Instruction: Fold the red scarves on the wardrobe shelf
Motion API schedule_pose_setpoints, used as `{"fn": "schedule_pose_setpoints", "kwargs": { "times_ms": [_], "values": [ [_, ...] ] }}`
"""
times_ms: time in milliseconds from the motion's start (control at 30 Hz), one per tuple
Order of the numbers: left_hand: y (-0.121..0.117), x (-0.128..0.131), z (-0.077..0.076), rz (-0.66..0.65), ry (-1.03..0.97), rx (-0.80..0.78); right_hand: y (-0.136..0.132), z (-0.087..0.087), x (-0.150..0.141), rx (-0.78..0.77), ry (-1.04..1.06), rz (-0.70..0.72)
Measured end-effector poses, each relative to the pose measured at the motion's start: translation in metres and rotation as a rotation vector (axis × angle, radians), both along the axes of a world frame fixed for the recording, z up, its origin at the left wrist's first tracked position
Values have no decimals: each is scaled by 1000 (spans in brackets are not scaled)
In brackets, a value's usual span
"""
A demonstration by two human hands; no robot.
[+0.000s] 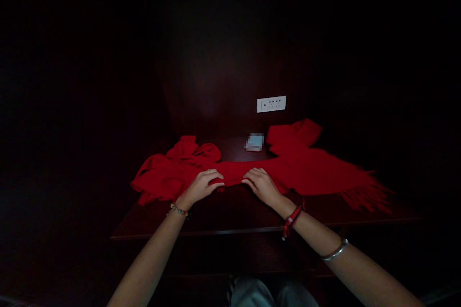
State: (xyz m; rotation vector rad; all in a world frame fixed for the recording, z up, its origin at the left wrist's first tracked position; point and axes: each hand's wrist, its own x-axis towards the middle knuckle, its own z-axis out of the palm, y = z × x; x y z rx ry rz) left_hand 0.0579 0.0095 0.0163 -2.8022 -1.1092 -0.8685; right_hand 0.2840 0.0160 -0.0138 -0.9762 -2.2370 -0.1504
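A red scarf [317,170] with a fringed end lies across the dark desk, its narrow middle stretched between two wider, rumpled parts. My left hand [203,185] pinches the near edge of that narrow stretch, thumb below and fingers on top. A short way to the right, my right hand [261,184] grips the same edge in a like manner. The left part of the scarf is bunched in loose folds. On the right, one folded portion reaches toward the back and the fringe spreads toward the desk's right side.
A small pale, blurred-out object [255,142] lies behind the scarf. On the dark back panel is a white socket plate [271,104]. The desk's front edge [230,231] runs below my wrists, with my knees under it. The surroundings are very dark.
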Motion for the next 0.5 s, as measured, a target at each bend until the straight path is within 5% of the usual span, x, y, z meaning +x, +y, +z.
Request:
{"fn": "schedule_pose_setpoints", "kwargs": {
  "times_ms": [267,500],
  "values": [
    [-3,0,2,23,-23,-3,0,0,3,18,6,-6],
    [-12,-1,11,-113,258,-173,-28,0,6,54,-314,116]
  ]
}}
